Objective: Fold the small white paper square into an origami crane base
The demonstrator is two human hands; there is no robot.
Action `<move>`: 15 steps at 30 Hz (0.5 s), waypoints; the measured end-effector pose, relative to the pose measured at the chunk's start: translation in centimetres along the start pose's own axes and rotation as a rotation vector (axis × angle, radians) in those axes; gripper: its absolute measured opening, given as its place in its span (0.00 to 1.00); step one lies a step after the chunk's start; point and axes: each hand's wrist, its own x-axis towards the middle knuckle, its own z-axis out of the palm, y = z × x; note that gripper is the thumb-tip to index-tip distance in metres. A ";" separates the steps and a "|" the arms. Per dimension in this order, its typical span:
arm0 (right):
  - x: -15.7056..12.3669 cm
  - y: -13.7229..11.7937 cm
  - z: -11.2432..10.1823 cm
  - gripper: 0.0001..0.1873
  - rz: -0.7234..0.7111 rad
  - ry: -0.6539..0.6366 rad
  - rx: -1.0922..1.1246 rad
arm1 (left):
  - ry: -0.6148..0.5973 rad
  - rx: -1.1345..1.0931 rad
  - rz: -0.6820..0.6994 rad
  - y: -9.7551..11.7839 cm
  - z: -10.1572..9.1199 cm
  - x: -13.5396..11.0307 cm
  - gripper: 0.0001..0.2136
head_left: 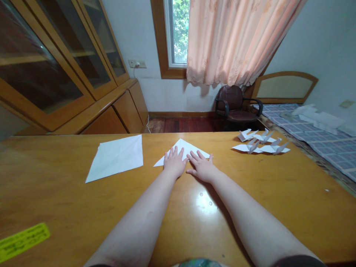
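Note:
A white sheet folded into a triangle [183, 147] lies on the wooden table [55, 193], apex pointing away from me. My left hand [174, 162] presses flat on its near left part, fingers stretched out. Beside it my right hand [202, 166] also lies flat on the triangle's near right part, fingers spread. The two hands almost touch. Nothing is gripped in either hand.
A flat white square sheet [116, 157] lies to the left. Several folded paper cranes [260, 144] sit at the far right of the table. A yellow label [22, 241] is at the near left edge. Beyond the table are a cabinet [69, 74], a chair [236, 105] and a bed [319, 137].

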 end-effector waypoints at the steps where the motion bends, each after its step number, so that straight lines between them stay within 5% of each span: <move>1: 0.0 -0.1 0.0 0.40 0.001 0.002 -0.004 | -0.001 0.000 0.000 0.0 0.0 0.0 0.31; 9: -0.3 -0.7 -0.2 0.46 0.014 0.114 0.004 | -0.018 -0.007 -0.002 0.0 -0.1 0.0 0.30; 15: -0.4 -0.9 -0.2 0.51 0.032 0.077 0.029 | -0.018 -0.012 -0.003 0.1 -0.1 0.0 0.30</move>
